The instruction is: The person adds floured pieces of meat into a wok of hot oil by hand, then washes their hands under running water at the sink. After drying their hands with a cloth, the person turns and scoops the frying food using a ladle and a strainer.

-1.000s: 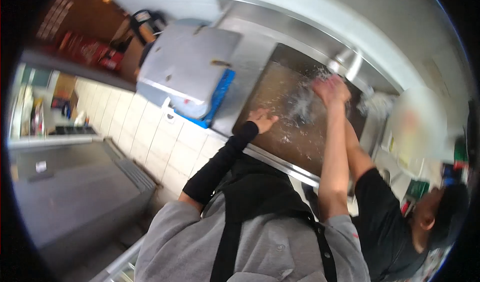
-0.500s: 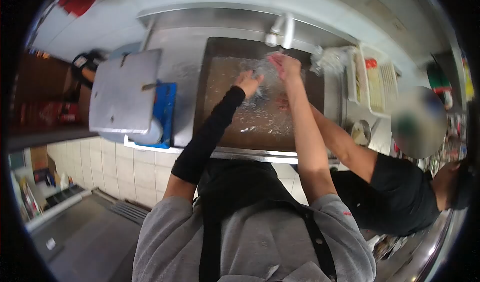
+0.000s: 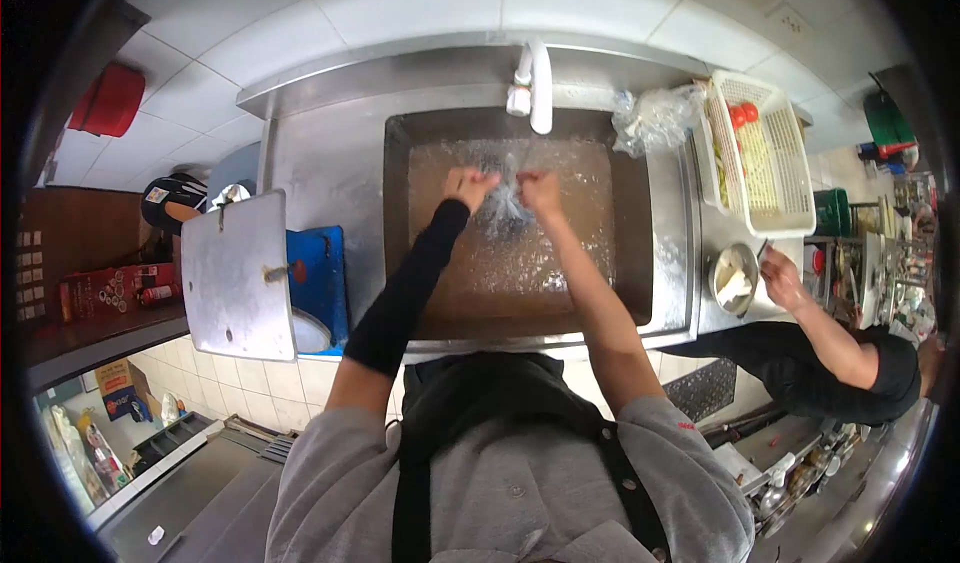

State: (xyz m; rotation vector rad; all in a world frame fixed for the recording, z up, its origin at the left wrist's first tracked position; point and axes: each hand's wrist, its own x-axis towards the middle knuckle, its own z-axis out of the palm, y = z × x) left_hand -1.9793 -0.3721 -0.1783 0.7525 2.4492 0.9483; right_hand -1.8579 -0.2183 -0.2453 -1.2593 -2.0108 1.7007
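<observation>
A large sink (image 3: 520,308) holds cloudy, rippled water under a white tap (image 3: 541,88). Water runs from the tap between my hands. My left hand (image 3: 470,188), with a black sleeve on the forearm, has its fingers drawn together just above the water. Close by on the right, my bare-armed right hand (image 3: 540,193) is closed as well, knuckles up. A shiny, see-through patch (image 3: 508,203) lies between them; whether it is thin plastic or only splashing water I cannot make out. What the fingers pinch is hidden by blur and spray.
Crumpled clear plastic bags (image 3: 655,118) lie right of the tap beside a white basket (image 3: 765,163) with red items. A metal bowl (image 3: 733,278) holds pale pieces. A co-worker's hand (image 3: 785,278) is near it. At left stand a metal lid (image 3: 238,278) and a blue crate (image 3: 318,283).
My right hand has moved down and left from near the tap, closer to my left hand. The co-worker's arm has left the sink and is now over the right counter.
</observation>
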